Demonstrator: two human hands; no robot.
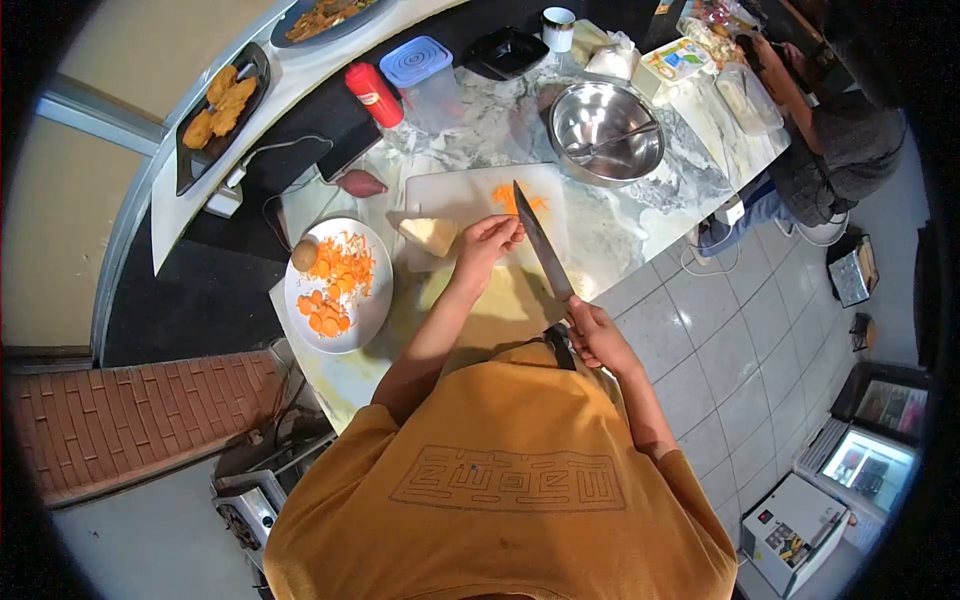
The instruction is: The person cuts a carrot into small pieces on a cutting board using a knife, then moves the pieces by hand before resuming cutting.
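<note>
My right hand (600,335) is wrapped round the handle of a large knife (541,245), its blade slanting up to the left over a white cutting board (450,192). Close to the blade, my left hand (490,245) has its fingers pinched together; whatever they hold is too small to make out. Shredded orange carrot (535,200) lies on the board beside the knife tip. A pale yellow wedge (430,236) rests at the board's left part, next to my left hand.
Left of the board is a white plate (375,320) with carrot pieces and a brown round item. Beyond stand a red bottle (374,95), a plastic container (428,95) and a steel bowl (607,132). Another person (840,150) is at the table's far right.
</note>
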